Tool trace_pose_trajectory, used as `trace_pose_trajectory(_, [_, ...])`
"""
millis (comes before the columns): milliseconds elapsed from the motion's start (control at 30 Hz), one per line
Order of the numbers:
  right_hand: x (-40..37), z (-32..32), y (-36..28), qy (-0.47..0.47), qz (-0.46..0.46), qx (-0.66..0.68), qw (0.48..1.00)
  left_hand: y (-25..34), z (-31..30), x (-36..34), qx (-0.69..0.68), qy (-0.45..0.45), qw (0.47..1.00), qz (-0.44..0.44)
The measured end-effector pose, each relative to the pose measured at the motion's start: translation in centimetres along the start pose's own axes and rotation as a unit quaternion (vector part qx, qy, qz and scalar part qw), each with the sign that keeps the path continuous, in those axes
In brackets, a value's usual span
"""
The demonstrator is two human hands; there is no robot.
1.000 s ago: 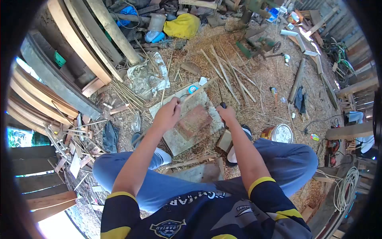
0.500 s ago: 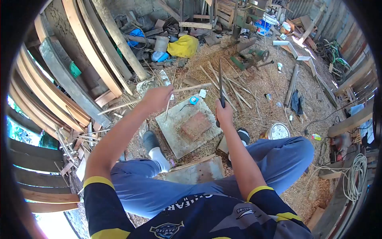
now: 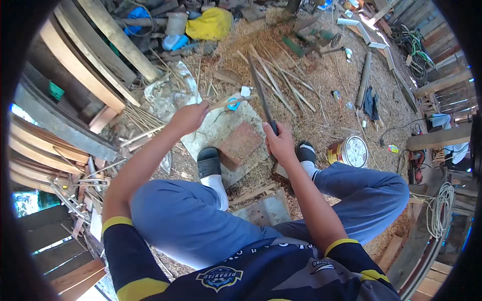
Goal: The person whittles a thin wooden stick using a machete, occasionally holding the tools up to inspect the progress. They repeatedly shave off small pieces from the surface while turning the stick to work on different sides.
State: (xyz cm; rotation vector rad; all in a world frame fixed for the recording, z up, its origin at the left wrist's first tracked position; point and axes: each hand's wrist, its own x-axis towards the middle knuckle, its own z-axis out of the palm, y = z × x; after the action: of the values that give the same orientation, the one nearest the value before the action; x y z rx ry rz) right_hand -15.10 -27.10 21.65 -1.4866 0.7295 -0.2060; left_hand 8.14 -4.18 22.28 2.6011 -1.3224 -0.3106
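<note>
My left hand (image 3: 190,119) is closed on a thin wooden stick (image 3: 232,102) that points right, toward the blade. In my right hand (image 3: 280,144) is the dark handle of a machete (image 3: 262,95), its long blade pointing up and leaning left. The stick's far end comes close to the blade's edge in this view. Below the hands lies a reddish brick (image 3: 242,144) on a pale, worn slab (image 3: 193,145). A blue tape measure (image 3: 233,104) lies just beyond the brick, partly behind the stick. Beside it is a small white block (image 3: 245,91).
Wood strips (image 3: 281,83) lie on shavings ahead. A lidded bucket (image 3: 354,152) stands right of my foot. Curved planks (image 3: 80,65) lean at the left, near a yellow cloth (image 3: 210,24). A coiled rope (image 3: 441,210) hangs at the right.
The view has shifted, and my left knee has come up. The machete's tip has swung left. The stick no longer shows behind my left hand; its front end now sits nearer the blade.
</note>
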Motion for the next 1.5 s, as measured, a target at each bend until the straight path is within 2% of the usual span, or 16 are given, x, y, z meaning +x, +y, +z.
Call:
trace_pose_trajectory(167, [2.3, 0.8, 7.0, -0.029, 0.054, -0.096, 0.994, -1.3, 14.1, 0.6, -0.111, -0.046, 0.992, -0.036])
trace_pose_trajectory(233, [3.0, 1.4, 8.0, -0.037, 0.089, -0.128, 0.987, -1.4, 17.4, 0.7, -0.138, -0.054, 0.988, -0.052])
trace_pose_trajectory(433, [6.3, 1.9, 12.8, -0.080, 0.068, -0.302, 0.947, -1.4, 22.4, 1.6, -0.194, -0.067, 0.973, -0.103])
trace_pose_trajectory(567, [7.3, 2.5, 13.7, -0.082, 0.074, -0.310, 0.944, -1.3, 23.5, 1.4, -0.206, -0.073, 0.969, -0.110])
trace_pose_trajectory(767, [7.4, 3.3, 15.0, -0.076, 0.031, -0.337, 0.938, -0.7, 24.0, 1.7, -0.106, -0.078, 0.988, -0.075])
trace_pose_trajectory(833, [7.1, 4.1, 14.3, -0.057, 0.026, -0.356, 0.932, -0.5, 24.1, 1.7, -0.108, -0.065, 0.989, -0.078])
trace_pose_trajectory(967, [6.9, 4.6, 13.9, -0.049, 0.061, -0.313, 0.947, -0.5, 24.0, 1.5, -0.110, -0.040, 0.990, -0.077])
trace_pose_trajectory(1133, [6.9, 4.0, 16.0, -0.049, 0.022, -0.311, 0.949, -0.7, 23.8, 1.1, -0.119, -0.048, 0.989, -0.070])
trace_pose_trajectory(1233, [6.4, 3.8, 15.7, -0.058, 0.077, -0.329, 0.939, -0.5, 23.5, 0.9, -0.121, -0.053, 0.988, -0.079])
trace_pose_trajectory(1433, [6.2, 3.5, 16.7, -0.057, 0.048, -0.326, 0.943, -0.3, 23.4, 0.7, -0.128, -0.045, 0.988, -0.076])
trace_pose_trajectory(1500, [6.2, 3.5, 16.7, -0.059, 0.064, -0.315, 0.945, -0.4, 23.3, 0.7, -0.126, -0.041, 0.988, -0.073])
